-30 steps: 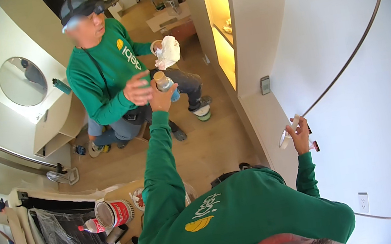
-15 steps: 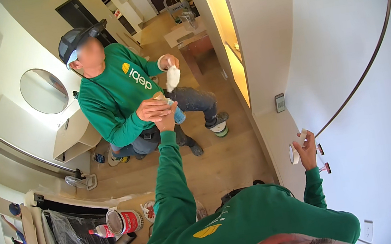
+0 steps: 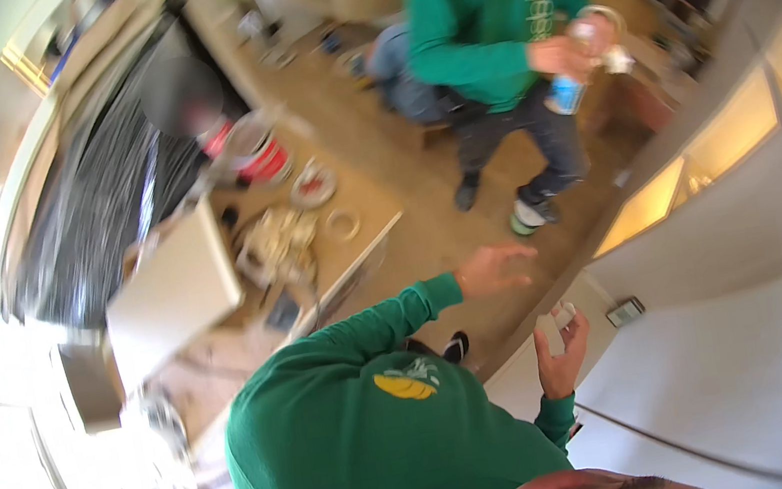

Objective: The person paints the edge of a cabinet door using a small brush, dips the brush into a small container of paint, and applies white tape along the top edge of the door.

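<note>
My left hand (image 3: 496,269) is out in front of me, its fingers stretched and somewhat blurred, with nothing in it. To its right and nearer, my right hand (image 3: 563,356) is raised, thumb and fingers around a small white roll of tape (image 3: 564,314). Across from me a person in a green sweatshirt holds a bottle with a blue lower part (image 3: 565,95) in front of the body. A white cloth (image 3: 619,60) shows by that person's hands; motion blurs just how it is held.
On the left, a wooden table (image 3: 372,237) bears a red and white bucket (image 3: 258,150), a tape roll (image 3: 343,224), a crumpled beige heap (image 3: 282,246) and a white panel (image 3: 173,287). Black plastic sheeting (image 3: 91,198) lies beyond. A wall with lit shelves (image 3: 735,142) bounds the right.
My view has swung left, toward the table. My left hand has come away from the other person's hand and the bottle, which stays with that person. My right hand still holds the tape.
</note>
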A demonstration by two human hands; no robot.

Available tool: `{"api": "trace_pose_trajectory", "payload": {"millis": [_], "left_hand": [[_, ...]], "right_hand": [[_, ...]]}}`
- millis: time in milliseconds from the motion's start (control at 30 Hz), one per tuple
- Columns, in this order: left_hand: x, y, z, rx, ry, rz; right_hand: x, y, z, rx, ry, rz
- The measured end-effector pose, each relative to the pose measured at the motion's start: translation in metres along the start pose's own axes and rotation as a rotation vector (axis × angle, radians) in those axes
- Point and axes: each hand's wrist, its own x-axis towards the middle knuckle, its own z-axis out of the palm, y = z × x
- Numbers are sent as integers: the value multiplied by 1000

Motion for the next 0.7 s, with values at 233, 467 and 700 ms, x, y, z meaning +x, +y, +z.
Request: {"api": "trace_pose_trajectory", "payload": {"millis": [233,467,700], "left_hand": [[-179,40,-26,28,313,-108],[-383,49,-65,121,686,-292],[-578,84,-85,102,1026,-305]], "right_hand": [[-21,-55,106,48,-546,-393],[-117,-143,240,211,-904,-516],[-239,-240,370,244,-1041,-746]]}}
